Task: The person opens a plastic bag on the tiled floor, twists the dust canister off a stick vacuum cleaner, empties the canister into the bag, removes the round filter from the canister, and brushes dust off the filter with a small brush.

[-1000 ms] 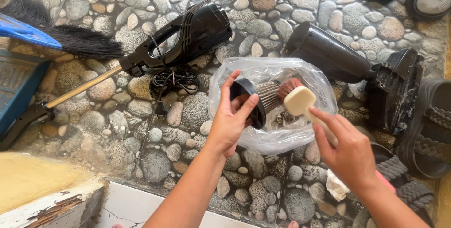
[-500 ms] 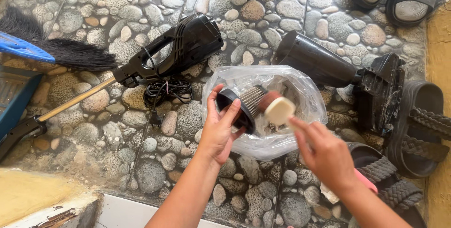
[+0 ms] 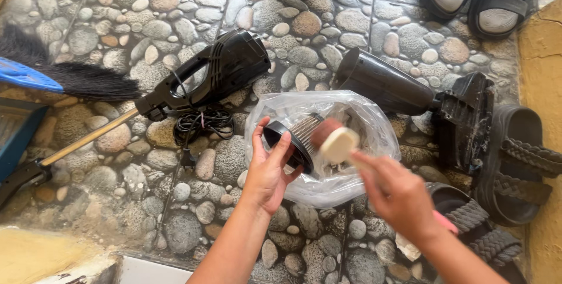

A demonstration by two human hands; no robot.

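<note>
My left hand [image 3: 270, 170] grips a black round vacuum filter [image 3: 295, 139] with grey pleats, held over an open clear plastic bag [image 3: 357, 117] on the pebble floor. A cream-coloured brush [image 3: 338, 145] is held in my right hand [image 3: 397, 193], its head pressed against the filter's pleated side. The brush head is blurred.
A black handheld vacuum body [image 3: 218, 72] with its coiled cord [image 3: 200, 123] lies to the left. A black dust cup and nozzle [image 3: 404, 93] lie to the right. A broom [image 3: 70, 79], blue dustpan [image 3: 14, 132], and dark sandals [image 3: 518, 161] ring the spot.
The right hand has moved the brush down and left across the filter pleats. The left hand keeps holding the filter over the bag.
</note>
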